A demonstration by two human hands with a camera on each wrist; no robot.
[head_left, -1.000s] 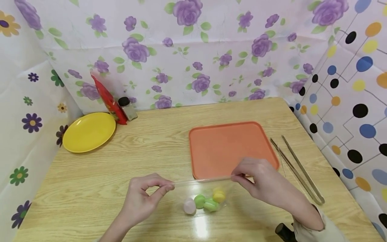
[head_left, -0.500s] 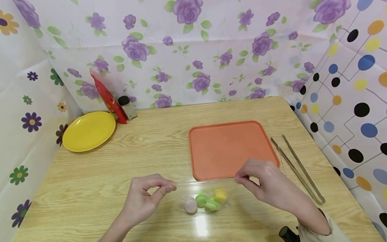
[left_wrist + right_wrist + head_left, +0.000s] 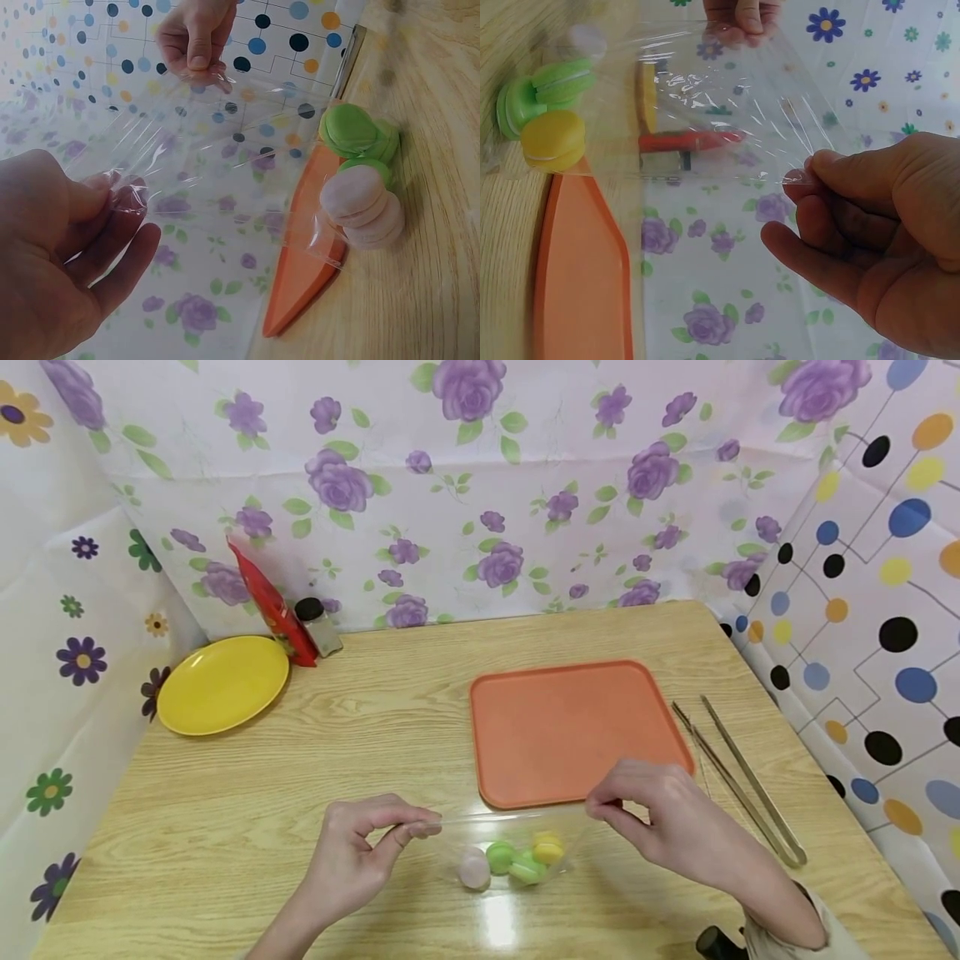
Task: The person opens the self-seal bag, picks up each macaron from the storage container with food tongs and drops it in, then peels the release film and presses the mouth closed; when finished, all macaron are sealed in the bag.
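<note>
A clear plastic bag stretches between my two hands, low over the front of the table. My left hand pinches one upper corner between thumb and forefinger. At the opposite corner, my right hand pinches the film the same way. Several macarons lie at the bottom of the bag: a pale pink one, green ones and a yellow one. In the left wrist view, the pale macaron is close to the wooden table. The right wrist view shows the yellow macaron beside green ones.
Beyond the bag lies an orange tray, with metal tongs to its right. A yellow plate, a red packet and a black-capped jar stand at the back left. Patterned sheets surround the table.
Both hands have shifted slightly right and toward me, the right one a bit more. The bag and its macarons moved a little with them. Both pinches are unchanged.
</note>
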